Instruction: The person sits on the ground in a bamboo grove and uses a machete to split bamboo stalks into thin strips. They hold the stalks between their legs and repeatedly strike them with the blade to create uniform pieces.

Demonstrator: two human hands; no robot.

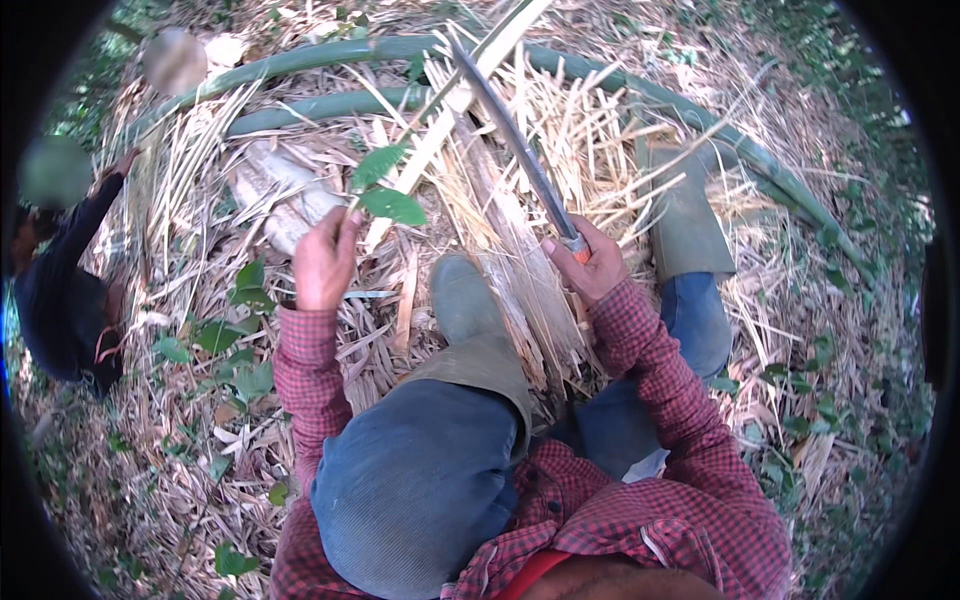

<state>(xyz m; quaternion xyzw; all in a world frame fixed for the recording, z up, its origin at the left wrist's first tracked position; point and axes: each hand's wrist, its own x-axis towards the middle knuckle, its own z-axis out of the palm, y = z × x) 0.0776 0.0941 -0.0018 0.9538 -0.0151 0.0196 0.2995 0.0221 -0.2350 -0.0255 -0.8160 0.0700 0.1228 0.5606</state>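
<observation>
My right hand (592,262) is wrapped round the orange handle of a machete (525,150). Its long dark blade slants up and left, the tip overlapping a pale split bamboo strip (440,135) in the picture; whether they touch I cannot tell. My left hand (325,262) is closed, thumb against fingers, at the base of a stem with two green leaves (393,206). The lower end of the bamboo strip lies just right of this hand. Between my boots runs a weathered log (520,250), with many pale bamboo slivers (580,125) piled beyond it.
Long green bamboo poles (330,55) arch across the far side. A pale cut log piece (285,195) lies beyond my left hand. My rubber boots (465,300) flank the weathered log. At the far left, a person in dark clothes (65,290) bends forward. Dry leaves and low plants cover the ground.
</observation>
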